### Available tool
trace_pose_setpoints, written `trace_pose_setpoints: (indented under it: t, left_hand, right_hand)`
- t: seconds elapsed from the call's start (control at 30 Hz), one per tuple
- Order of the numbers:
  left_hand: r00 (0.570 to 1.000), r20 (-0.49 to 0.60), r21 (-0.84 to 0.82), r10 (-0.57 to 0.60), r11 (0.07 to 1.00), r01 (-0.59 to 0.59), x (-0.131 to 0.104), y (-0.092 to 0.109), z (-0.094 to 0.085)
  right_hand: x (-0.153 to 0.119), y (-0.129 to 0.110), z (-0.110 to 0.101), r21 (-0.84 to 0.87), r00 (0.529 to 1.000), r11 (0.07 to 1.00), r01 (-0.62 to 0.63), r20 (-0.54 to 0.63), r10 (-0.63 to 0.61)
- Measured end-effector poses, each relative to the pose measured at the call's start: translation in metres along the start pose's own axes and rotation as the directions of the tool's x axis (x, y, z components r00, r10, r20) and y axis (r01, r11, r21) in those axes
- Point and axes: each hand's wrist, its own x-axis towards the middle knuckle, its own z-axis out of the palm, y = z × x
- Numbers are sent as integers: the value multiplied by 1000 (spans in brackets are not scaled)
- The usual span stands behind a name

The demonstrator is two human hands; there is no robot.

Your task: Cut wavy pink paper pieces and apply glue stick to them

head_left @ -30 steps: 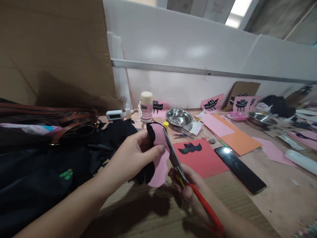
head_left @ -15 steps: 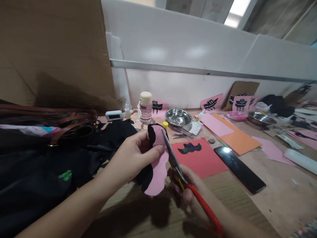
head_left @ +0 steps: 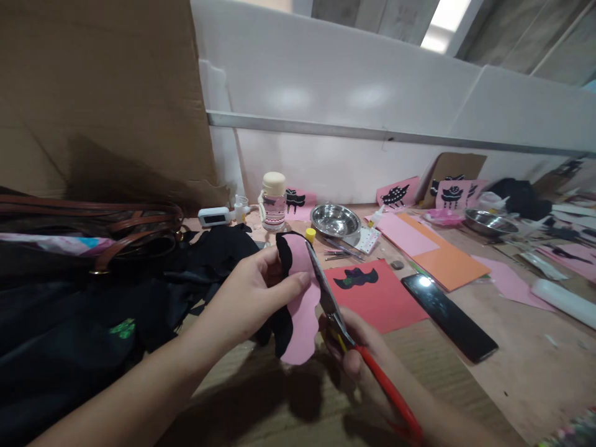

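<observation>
My left hand [head_left: 249,288] pinches a wavy-edged pink paper cutout [head_left: 305,323] together with a black piece of cloth [head_left: 283,338] behind it. The thumb presses flat on the pink face, and the black shows along the left side and the top. Closed round red-handled scissors [head_left: 331,305] is my right hand [head_left: 358,347]. Their blades point up and away along the cutout's right edge, with the tips near its upper right. A thin strip of yellow shows by the right fingers; I cannot make out what it is.
Behind the hands lie a red sheet [head_left: 386,304] with a black shape, a steel bowl [head_left: 335,220], a yellow cap [head_left: 310,234] and a bottle [head_left: 274,202]. A phone [head_left: 449,316] and orange paper [head_left: 459,264] are at right. Black cloth [head_left: 84,323] and a bag [head_left: 135,230] fill the left.
The lower end of the pink cutout and black cloth has swung a little to the right, closer to the scissors. The scissors have shifted only slightly; both hands keep their hold.
</observation>
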Motion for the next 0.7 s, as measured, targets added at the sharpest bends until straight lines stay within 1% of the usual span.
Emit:
trace_pose_setpoints:
  t: [0.23,0.37,0.47,0.7]
  left_hand:
    - [1000,-15,42,-7,999,7,2,1,1]
    - [1000,-24,36,-11,999,12,3,0,2]
    - [999,-28,26,-17,1000,18,4,0,3]
    - [997,-51,34,-60,998,62,4,2,3]
  right_hand:
    - [-2,-1,-2,-24,1000,999,-30,-8,30]
    - [0,0,-2,-48,999,999,-15,-30,14]
    - [1,1,-2,-52,999,998,-43,-29,42]
    - [0,3,-3,-43,999,998,-40,-16,39]
